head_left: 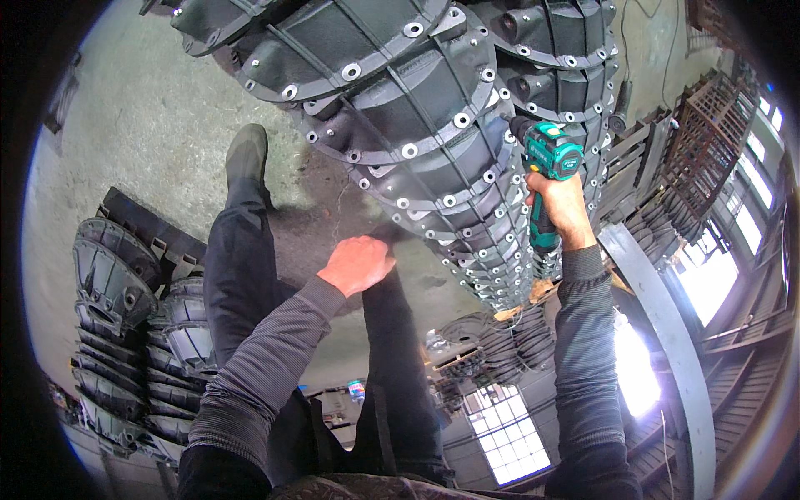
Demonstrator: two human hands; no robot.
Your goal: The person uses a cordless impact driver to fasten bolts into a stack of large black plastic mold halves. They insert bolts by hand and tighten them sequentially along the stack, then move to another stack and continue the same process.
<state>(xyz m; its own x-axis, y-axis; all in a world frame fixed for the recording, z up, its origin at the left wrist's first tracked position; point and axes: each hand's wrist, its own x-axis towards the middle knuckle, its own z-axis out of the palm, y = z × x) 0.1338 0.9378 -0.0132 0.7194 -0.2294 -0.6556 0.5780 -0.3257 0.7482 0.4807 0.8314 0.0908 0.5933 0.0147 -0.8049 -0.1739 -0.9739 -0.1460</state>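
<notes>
A teal and black cordless drill [554, 152] is gripped in my right hand [567, 208], fingers wrapped round its handle. Its black chuck points left, at the rim of a tall stack of dark grey ribbed metal housings [417, 104]; I cannot tell whether the tip touches. Bright machined bolt holes line the flanges of these castings. My left hand [358, 262] is closed, back of the hand up, in front of my leg and left of the stack. Its curled fingers are mostly hidden, so anything inside them does not show.
A second stack of the housings [567, 71] rises close behind on the right. More castings [117, 283] are piled at the left. My boot [247, 154] stands on the concrete floor [158, 125]. Brown metal racks [700, 125] and a long grey beam [667, 333] lie at the right.
</notes>
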